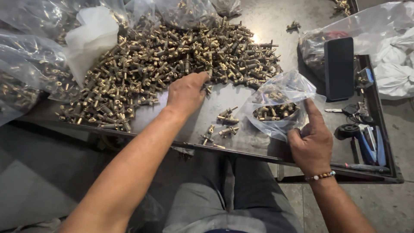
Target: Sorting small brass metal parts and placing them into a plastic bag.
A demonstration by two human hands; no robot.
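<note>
Left hand (186, 91) sits center frame, palm down, fingers curled and pressed together over the near edge of the big pile of brass fittings (172, 64); fingertips touch a few pieces at the pile's lower right rim. Can't tell whether it actually pinches one, since the fingers hide it.

Right hand (311, 144) is at lower right, pinching the lower edge of a small clear plastic bag (282, 97) w/ thumb up along the bag's side and the other fingers folded under. Bag stands open on the table (254, 142), partly filled w/ the same brass fittings. A beaded bracelet (320, 176) circles that wrist.

Btwn the two hands, a few loose fittings (222, 125) lie apart from the pile, near the table's front edge.

Upper left: several larger clear bags (26, 64) of fittings, plus a white bag (88, 41) resting against the pile. Right side: a black phone (339, 69) lying flat, keys (351, 112) just below it, a blue-handled tool (366, 140) near the table's right edge, and white bundles in clear plastic (394, 60) at far upper right. One stray fitting (293, 26) lies at top center-right.
</note>
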